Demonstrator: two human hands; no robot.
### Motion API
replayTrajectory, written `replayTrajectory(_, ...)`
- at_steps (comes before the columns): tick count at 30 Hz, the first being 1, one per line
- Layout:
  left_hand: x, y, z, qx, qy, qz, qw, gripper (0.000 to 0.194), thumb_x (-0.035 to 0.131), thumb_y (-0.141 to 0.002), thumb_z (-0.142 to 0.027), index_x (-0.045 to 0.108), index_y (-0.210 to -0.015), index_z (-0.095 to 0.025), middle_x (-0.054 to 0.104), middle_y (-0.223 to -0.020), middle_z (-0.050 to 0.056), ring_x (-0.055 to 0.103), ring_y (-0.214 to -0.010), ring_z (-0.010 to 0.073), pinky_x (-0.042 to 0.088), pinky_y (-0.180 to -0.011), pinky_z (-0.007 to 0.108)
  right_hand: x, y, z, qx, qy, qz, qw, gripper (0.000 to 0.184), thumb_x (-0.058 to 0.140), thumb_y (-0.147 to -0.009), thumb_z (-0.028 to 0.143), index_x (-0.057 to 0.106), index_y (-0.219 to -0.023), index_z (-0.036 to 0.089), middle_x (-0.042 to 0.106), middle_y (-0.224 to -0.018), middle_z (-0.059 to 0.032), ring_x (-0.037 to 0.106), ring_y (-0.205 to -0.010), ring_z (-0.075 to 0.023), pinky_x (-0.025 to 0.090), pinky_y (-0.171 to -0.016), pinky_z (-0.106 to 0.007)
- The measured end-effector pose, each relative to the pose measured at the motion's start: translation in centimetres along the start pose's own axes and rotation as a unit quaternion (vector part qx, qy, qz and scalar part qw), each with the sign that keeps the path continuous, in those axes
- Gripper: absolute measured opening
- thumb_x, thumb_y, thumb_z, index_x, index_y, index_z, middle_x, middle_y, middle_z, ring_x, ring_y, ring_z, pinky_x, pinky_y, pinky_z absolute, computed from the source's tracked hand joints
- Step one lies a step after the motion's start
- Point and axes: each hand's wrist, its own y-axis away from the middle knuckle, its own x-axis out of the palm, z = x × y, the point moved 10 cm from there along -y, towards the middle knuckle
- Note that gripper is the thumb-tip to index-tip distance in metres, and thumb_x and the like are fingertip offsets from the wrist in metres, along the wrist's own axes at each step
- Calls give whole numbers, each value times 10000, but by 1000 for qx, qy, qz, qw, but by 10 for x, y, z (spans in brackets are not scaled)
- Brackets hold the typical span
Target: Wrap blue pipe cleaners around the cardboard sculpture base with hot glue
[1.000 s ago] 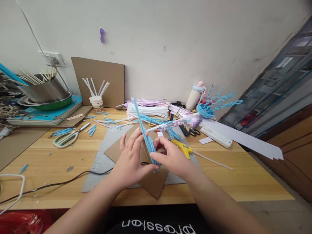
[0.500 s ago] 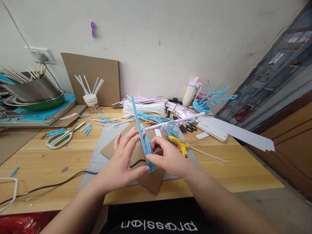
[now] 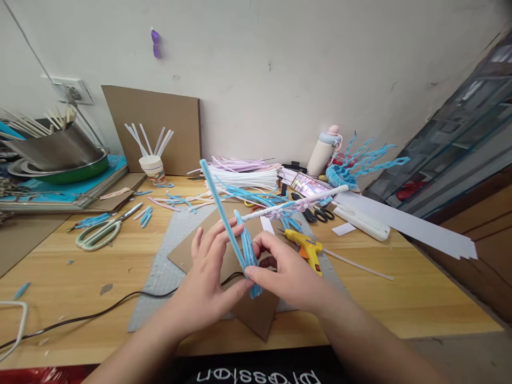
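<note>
Light-blue bundle (image 3: 247,242), seemingly fuzzy

Soft, fairly even light covers the worktop (image 3: 400,298), its source out of view. The wall (image 3: 248,80) behind the far edge looks pale grey and dims toward the upper right. Shadows are faint and loose-edged, a little deeper between the fingers of the right hand (image 3: 286,269). Mild sheen sits on the metal pot (image 3: 64,146) by the far left corner; streaky reflections cross the glass-fronted cabinet (image 3: 452,128) past the right edge. Wide-angle distortion slants that edge and stretches the forearms (image 3: 368,341). Detail softens toward the outer margins; the middle is reasonably sharp.
</note>
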Motion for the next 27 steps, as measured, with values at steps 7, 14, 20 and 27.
replayTrajectory(7, -4, 1, -4, -3, -15, -95, 995, 665, 651, -797, -357, 328, -1376, -294, 440, -1425, 124, 360, -1394, 315, 177, -1167, 620, -15, 6, 20, -104, 48, -64, 991, 98, 595, -855, 264, 502, -868, 235, 518, -884, -1, 520, -832, -176, 459, -759, -337)
replayTrajectory(14, -4, 3, -11, -8, -42, -130, 991, 662, 607, -737, -262, 355, -1349, -283, 461, -1408, 120, 395, -1371, 319, 147, -1160, 612, -7, 25, 55, -206, 192, -72, 957, 59, 656, -862, 204, 624, -897, 239, 560, -960, -31, 559, -914, -201, 469, -822, -370)
replayTrajectory(20, -4, 4, -11, -22, -48, -131, 990, 691, 665, -729, -344, 357, -1342, -268, 454, -1415, 136, 407, -1368, 328, 112, -1158, 602, -12, 52, 58, -309, 128, -71, 940, 213, 626, -887, 107, 676, -1000, 280, 721, -960, -25, 655, -918, -192, 522, -818, -365)
replayTrajectory(27, -7, 4, -13, -28, -58, -140, 988, 675, 656, -742, -316, 357, -1346, -264, 460, -1414, 131, 412, -1365, 301, 112, -1165, 558, -18, 103, 61, -365, 133, -32, 921, 604, 636, -853, 41, 564, -1344, 387, 792, -998, -22, 727, -853, -203, 555, -813, -392)
